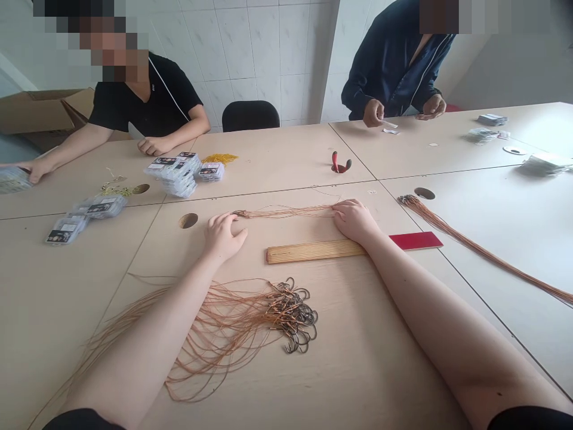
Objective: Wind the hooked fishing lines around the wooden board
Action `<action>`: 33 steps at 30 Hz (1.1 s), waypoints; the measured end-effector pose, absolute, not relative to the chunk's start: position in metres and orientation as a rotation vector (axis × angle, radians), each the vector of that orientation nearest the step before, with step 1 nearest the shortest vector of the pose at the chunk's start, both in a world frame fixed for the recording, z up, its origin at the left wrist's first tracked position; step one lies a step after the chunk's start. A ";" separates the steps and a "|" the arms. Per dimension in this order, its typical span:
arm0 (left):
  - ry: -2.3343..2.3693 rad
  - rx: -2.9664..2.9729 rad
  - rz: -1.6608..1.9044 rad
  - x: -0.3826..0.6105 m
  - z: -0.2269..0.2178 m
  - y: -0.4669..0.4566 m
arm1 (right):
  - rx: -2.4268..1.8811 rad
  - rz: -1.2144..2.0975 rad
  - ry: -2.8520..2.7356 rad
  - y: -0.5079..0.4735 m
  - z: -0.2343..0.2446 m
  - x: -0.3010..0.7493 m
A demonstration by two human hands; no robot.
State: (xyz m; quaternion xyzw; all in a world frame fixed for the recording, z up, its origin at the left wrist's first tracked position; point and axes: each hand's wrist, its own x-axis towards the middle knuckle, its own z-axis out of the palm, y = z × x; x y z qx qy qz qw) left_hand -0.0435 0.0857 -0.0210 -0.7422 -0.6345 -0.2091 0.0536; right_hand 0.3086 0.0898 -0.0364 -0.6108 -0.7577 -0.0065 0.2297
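Note:
A thin bundle of brown lines (286, 211) lies stretched across the table between my two hands. My left hand (222, 234) presses its left end down with curled fingers. My right hand (353, 218) pinches the right end, fingers closed. Just in front of the bundle lies a wooden ruler (313, 251) with a red card (416, 240) at its right end, under my right wrist. Nearer to me sits a pile of metal fish hooks (293, 319) with loose brown lines (215, 334) trailing left beneath my left forearm.
Another bundle of brown lines (483, 251) runs along the right table. Packets of hooks (176, 173) and yellow bits (219, 158) lie at the far left before a person in black. A second person in dark blue handles small white pieces at the far right. Red scissors (338, 162) stand in a table hole.

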 end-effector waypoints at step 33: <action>-1.479 -2.461 -1.078 -0.025 -0.003 0.067 | -1.653 -0.035 -2.101 0.090 -0.036 0.310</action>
